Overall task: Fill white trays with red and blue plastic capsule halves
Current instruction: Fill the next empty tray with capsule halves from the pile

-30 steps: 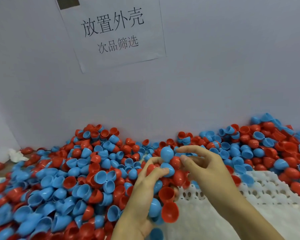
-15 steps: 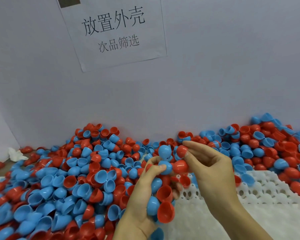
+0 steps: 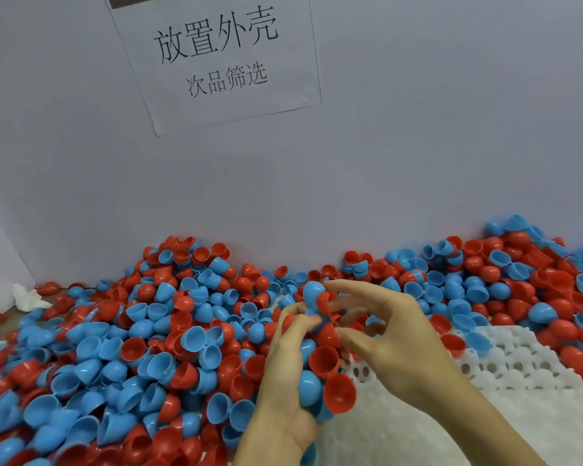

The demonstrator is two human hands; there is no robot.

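Cradling several capsule halves [image 3: 320, 375], left hand [image 3: 283, 391] clutches them; right hand [image 3: 394, 334] pinches one.

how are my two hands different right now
The left hand grips a stacked handful of red and blue capsule halves, fingers curled round them; the right hand carries no stack, and its fingertips only reach the top pieces. The left hand hangs over the loose pile, the right over the white tray. Both are bare and meet at the stack.
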